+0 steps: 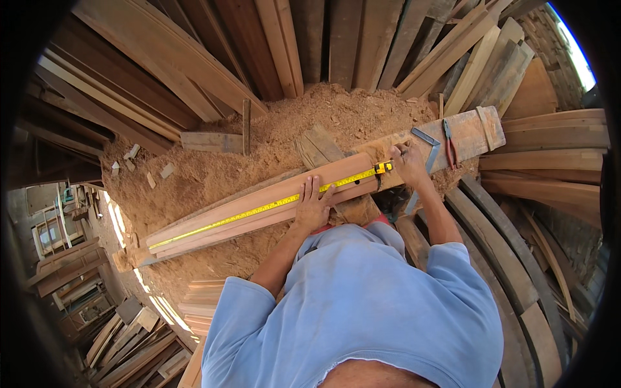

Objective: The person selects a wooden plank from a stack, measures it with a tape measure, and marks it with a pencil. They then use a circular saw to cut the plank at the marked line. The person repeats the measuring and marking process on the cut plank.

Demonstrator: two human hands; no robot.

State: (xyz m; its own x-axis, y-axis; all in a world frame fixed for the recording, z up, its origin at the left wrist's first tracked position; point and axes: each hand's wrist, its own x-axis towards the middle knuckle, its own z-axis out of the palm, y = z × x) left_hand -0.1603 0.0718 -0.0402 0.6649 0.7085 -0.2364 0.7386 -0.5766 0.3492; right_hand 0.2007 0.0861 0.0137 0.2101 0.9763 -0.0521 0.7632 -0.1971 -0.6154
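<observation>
A long pale reddish board (252, 222) lies diagonally on a rougher plank (480, 132). An extended yellow tape measure (259, 209) runs along it; its case (384, 167) rests near the board's right end. My left hand (313, 205) lies spread on the board and across the tape. Just beyond the case, my right hand (407, 161) is closed around something small that I cannot make out. A metal try square (427, 139) and red-handled pliers (452, 149) lie on the plank beside it.
Sawdust and offcuts (352, 107) cover the ground around the board. Timber planks (278, 39) lean along the back. Stacked boards (543, 160) and curved beams (498, 252) are at the right. Frames and scrap wood (123, 336) are piled at the left.
</observation>
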